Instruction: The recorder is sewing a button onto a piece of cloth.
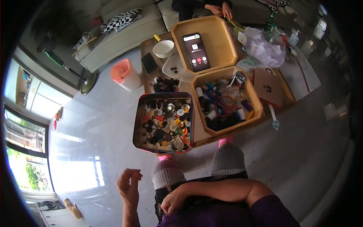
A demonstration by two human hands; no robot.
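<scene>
My left hand (129, 181) is raised over the floor at the lower left, its fingers bent together; whether something small is between them I cannot tell. Across my lap lies my right forearm, with my right hand (173, 201) curled against the dark patterned clothing; its palm is hidden. Before me a metal tin (136, 124) full of assorted buttons stands at the table's near left corner. Beside it is an octagonal wooden box (227, 128) with thread spools, red-handled scissors (224, 106) and small bags. A smartphone (197, 52) with a lit screen lies in its open lid (224, 34).
A white pan (163, 48), dark buttons (166, 85) in a bag and a clear lid (184, 74) lie behind the tin. Several dark buttons rest on a brown box (266, 82) at right. A lined bin (129, 79) stands left; another person's hands (221, 10) show beyond the table.
</scene>
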